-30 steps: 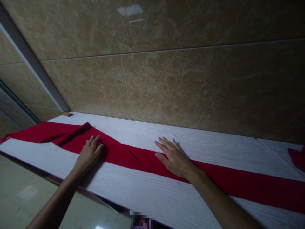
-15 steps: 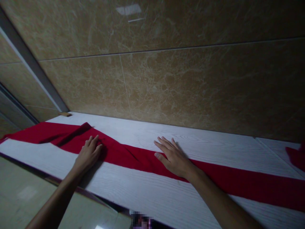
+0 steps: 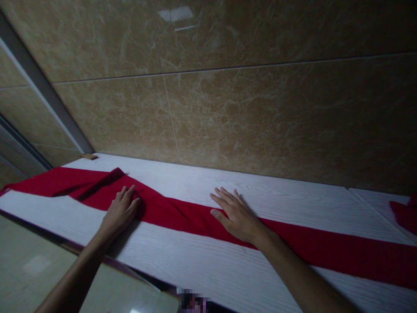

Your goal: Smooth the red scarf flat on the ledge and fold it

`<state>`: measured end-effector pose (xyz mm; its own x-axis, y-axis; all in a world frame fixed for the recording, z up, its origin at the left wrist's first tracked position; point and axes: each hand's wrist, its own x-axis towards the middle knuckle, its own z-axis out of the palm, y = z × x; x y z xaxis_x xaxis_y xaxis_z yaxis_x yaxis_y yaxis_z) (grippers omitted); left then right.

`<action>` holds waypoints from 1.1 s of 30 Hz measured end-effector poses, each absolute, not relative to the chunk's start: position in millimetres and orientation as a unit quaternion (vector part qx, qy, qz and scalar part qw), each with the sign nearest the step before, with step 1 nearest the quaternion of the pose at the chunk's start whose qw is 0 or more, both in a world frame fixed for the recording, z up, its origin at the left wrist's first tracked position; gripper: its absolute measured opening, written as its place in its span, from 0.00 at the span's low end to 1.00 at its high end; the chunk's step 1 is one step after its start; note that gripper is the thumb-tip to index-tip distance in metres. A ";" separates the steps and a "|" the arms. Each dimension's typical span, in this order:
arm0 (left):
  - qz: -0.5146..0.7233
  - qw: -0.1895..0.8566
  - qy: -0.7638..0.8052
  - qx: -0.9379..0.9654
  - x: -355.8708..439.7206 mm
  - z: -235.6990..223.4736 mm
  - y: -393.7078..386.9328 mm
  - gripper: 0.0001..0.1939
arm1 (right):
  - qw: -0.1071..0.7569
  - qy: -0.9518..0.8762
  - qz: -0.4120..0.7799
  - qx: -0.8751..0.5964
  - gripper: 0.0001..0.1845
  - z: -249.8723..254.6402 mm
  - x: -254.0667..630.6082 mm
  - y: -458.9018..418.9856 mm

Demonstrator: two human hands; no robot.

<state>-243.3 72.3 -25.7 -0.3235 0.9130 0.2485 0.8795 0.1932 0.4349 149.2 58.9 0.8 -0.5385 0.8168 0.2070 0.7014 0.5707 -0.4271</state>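
A long strip of red cloth (image 3: pixel 342 250) runs along the white wood-grain tabletop (image 3: pixel 202 256). Toward the left the cloth widens and is creased, with a fold standing up along its upper side. On the creased part rests my left hand (image 3: pixel 122 208), palm down, its fingers a little bent and apart. My right hand (image 3: pixel 237 217) lies over the middle of the strip with its fingers spread, the fingertips reaching past the cloth's far edge above the white surface. Neither hand grips anything. Cloth under both palms is hidden.
A tan marbled tile wall (image 3: pixel 228 113) rises behind the tabletop. More red cloth (image 3: pixel 404 215) lies at the far right. At the back left corner sits a small brown block (image 3: pixel 88 156). Pale floor (image 3: pixel 29 265) shows below the near edge.
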 end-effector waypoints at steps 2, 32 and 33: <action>0.260 0.032 0.770 0.581 -244.1 -27.0 72.4 0.33 | 0.194 -0.864 0.149 -0.440 0.34 0.5 149.2 59.1; 0.230 0.024 0.773 0.591 -242.1 -24.8 72.3 0.37 | 0.180 -0.867 0.163 -0.435 0.35 2.4 148.9 57.6; 0.233 0.021 0.771 0.592 -242.8 -25.6 72.6 0.36 | 0.181 -0.867 0.164 -0.434 0.35 2.2 148.8 57.6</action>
<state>-242.8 72.6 -25.6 -0.2982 0.9227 0.2443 0.9033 0.1901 0.3846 148.8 57.6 2.2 -0.5576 0.8122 0.1717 0.6938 0.5695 -0.4409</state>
